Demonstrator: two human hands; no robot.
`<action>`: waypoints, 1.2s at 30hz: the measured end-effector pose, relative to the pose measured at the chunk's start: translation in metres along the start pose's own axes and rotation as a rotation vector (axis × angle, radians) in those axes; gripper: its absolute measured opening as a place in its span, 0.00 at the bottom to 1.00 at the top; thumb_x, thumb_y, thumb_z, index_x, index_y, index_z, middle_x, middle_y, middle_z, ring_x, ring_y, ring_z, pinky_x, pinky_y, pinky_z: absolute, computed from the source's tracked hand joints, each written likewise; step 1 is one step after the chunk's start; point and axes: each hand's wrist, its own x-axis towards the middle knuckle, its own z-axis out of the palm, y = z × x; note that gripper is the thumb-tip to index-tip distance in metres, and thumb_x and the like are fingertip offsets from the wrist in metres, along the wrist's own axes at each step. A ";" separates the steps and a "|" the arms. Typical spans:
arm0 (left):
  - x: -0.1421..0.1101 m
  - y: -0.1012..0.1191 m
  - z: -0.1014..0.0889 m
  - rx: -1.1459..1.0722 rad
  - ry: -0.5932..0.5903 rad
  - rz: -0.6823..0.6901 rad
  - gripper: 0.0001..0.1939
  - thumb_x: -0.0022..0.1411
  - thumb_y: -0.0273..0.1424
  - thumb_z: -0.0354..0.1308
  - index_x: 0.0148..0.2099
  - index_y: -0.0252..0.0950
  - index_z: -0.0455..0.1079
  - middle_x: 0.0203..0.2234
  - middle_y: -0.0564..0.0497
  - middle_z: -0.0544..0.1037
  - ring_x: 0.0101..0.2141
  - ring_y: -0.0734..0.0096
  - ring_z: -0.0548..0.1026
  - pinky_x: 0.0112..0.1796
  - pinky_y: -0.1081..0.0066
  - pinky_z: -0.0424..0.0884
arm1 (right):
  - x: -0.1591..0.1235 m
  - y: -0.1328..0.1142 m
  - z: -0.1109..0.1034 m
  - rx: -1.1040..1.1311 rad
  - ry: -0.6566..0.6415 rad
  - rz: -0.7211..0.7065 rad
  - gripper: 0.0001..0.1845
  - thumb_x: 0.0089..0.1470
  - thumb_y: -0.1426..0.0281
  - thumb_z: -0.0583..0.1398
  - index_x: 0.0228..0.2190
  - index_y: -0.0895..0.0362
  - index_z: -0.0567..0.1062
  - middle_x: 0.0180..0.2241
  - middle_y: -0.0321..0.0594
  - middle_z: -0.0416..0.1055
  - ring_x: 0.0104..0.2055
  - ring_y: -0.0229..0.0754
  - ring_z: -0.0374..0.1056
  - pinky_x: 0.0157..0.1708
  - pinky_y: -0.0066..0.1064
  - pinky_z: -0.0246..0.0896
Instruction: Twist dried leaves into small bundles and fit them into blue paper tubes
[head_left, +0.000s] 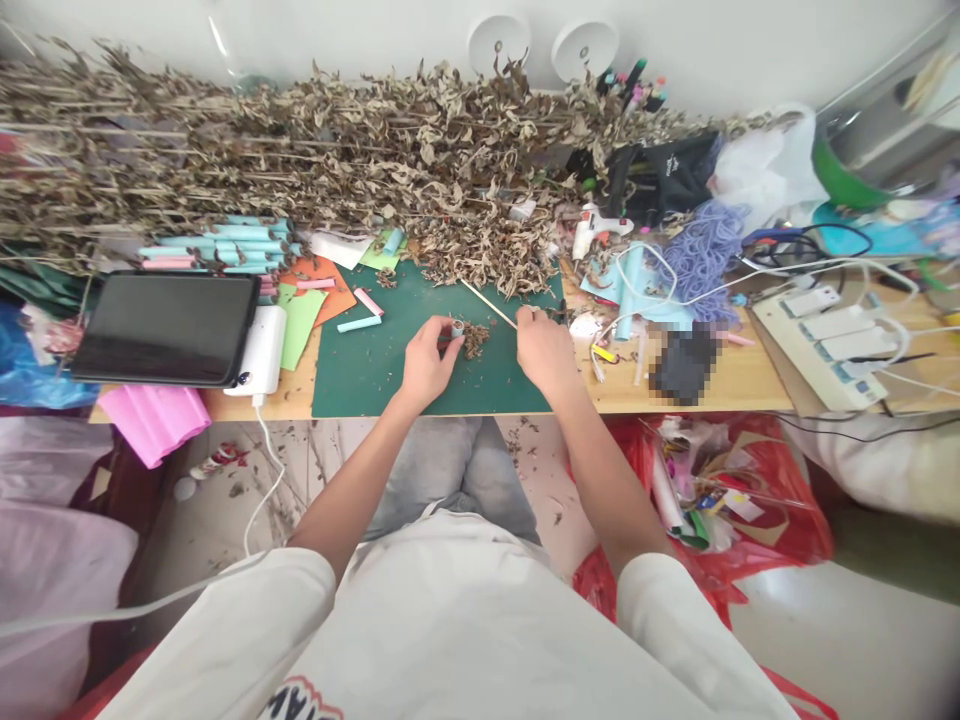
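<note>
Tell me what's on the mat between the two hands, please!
In the head view, a heap of brown crumbs lies on the green mat, nearer the left hand. A thin stick in the right hand slants past its far side.

Over a green cutting mat (352, 375) on the tabletop (619, 397), the left-hand grip (429, 363) is holding a paper tube (457, 328) beside crumbled dried leaves (474, 342), while the right-hand grip (545, 352) is grasping a thin stick (489, 304). Dried leafy stems (420, 140) are lying along the back; pale-blue paper rolls (244, 245) and a tablet (169, 325) are sitting on the left, a hot glue gun (592, 232) and purple yarn (701, 262) on the right.
</note>
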 end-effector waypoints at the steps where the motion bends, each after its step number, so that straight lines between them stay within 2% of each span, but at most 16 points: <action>1: 0.000 0.000 0.000 -0.001 0.000 -0.001 0.07 0.66 0.29 0.58 0.46 0.38 0.67 0.37 0.49 0.75 0.38 0.70 0.76 0.40 0.69 0.79 | -0.002 0.001 -0.003 0.000 -0.018 -0.012 0.17 0.59 0.82 0.47 0.44 0.65 0.71 0.40 0.59 0.73 0.38 0.52 0.73 0.38 0.41 0.64; 4: 0.000 0.000 0.001 -0.001 -0.005 0.001 0.07 0.66 0.30 0.58 0.47 0.38 0.67 0.37 0.49 0.75 0.38 0.70 0.77 0.39 0.69 0.79 | -0.011 0.007 -0.013 0.113 -0.002 -0.010 0.13 0.58 0.79 0.51 0.41 0.62 0.73 0.41 0.56 0.73 0.37 0.50 0.72 0.39 0.40 0.65; 7: 0.000 -0.001 0.001 -0.003 -0.007 0.004 0.07 0.66 0.30 0.58 0.46 0.38 0.67 0.37 0.49 0.75 0.38 0.70 0.76 0.40 0.69 0.79 | -0.019 0.007 -0.027 0.434 0.142 0.002 0.08 0.58 0.75 0.55 0.36 0.58 0.75 0.36 0.47 0.74 0.35 0.45 0.71 0.39 0.37 0.66; 11: 0.000 -0.001 0.000 -0.003 -0.014 -0.003 0.07 0.66 0.30 0.58 0.46 0.38 0.67 0.37 0.49 0.75 0.38 0.70 0.76 0.40 0.69 0.79 | -0.023 -0.011 -0.044 0.822 0.318 0.081 0.14 0.63 0.64 0.54 0.34 0.56 0.77 0.32 0.40 0.75 0.30 0.40 0.70 0.34 0.32 0.66; 13: 0.000 -0.001 0.000 -0.002 -0.018 -0.002 0.07 0.66 0.30 0.58 0.46 0.38 0.67 0.37 0.49 0.75 0.38 0.70 0.76 0.40 0.69 0.79 | -0.023 -0.026 -0.047 0.967 0.313 0.070 0.14 0.64 0.62 0.54 0.36 0.55 0.76 0.31 0.38 0.75 0.29 0.38 0.70 0.32 0.31 0.66; 16: 0.000 0.001 0.000 0.001 -0.013 0.016 0.06 0.65 0.29 0.58 0.46 0.38 0.67 0.36 0.50 0.75 0.37 0.71 0.75 0.39 0.71 0.78 | -0.022 -0.048 -0.044 1.134 0.254 0.012 0.09 0.62 0.63 0.57 0.38 0.54 0.74 0.29 0.34 0.75 0.28 0.36 0.72 0.31 0.28 0.67; 19: 0.001 0.003 -0.001 0.008 -0.008 0.032 0.06 0.65 0.28 0.57 0.45 0.38 0.68 0.38 0.49 0.76 0.38 0.71 0.76 0.39 0.72 0.78 | -0.019 -0.063 -0.034 1.113 0.242 -0.056 0.07 0.60 0.64 0.59 0.34 0.53 0.74 0.29 0.34 0.75 0.29 0.37 0.73 0.32 0.28 0.67; 23: 0.001 0.003 -0.002 -0.037 -0.014 0.018 0.06 0.66 0.29 0.57 0.46 0.38 0.68 0.38 0.49 0.76 0.39 0.70 0.76 0.39 0.71 0.78 | -0.014 -0.064 -0.020 0.958 0.326 -0.145 0.07 0.61 0.66 0.59 0.32 0.54 0.75 0.31 0.37 0.77 0.30 0.38 0.71 0.35 0.30 0.66; 26: 0.001 0.002 -0.001 -0.064 -0.018 0.016 0.06 0.66 0.30 0.57 0.46 0.38 0.68 0.38 0.49 0.75 0.39 0.69 0.76 0.40 0.69 0.79 | -0.012 -0.059 -0.018 0.943 0.351 -0.118 0.08 0.61 0.65 0.58 0.32 0.54 0.75 0.32 0.38 0.78 0.31 0.39 0.72 0.36 0.31 0.66; 32: -0.001 -0.003 0.001 -0.057 -0.018 0.018 0.07 0.65 0.29 0.58 0.46 0.39 0.68 0.38 0.49 0.75 0.39 0.69 0.76 0.40 0.69 0.78 | -0.006 -0.054 -0.027 0.913 0.252 -0.066 0.13 0.64 0.62 0.55 0.33 0.54 0.75 0.27 0.37 0.75 0.29 0.40 0.72 0.35 0.30 0.64; 36: 0.000 -0.003 0.001 -0.056 -0.012 0.020 0.07 0.65 0.28 0.58 0.46 0.39 0.68 0.38 0.49 0.75 0.39 0.70 0.76 0.40 0.69 0.78 | 0.005 -0.056 -0.024 0.870 0.279 -0.074 0.08 0.63 0.66 0.56 0.34 0.55 0.74 0.27 0.37 0.74 0.29 0.39 0.70 0.35 0.31 0.62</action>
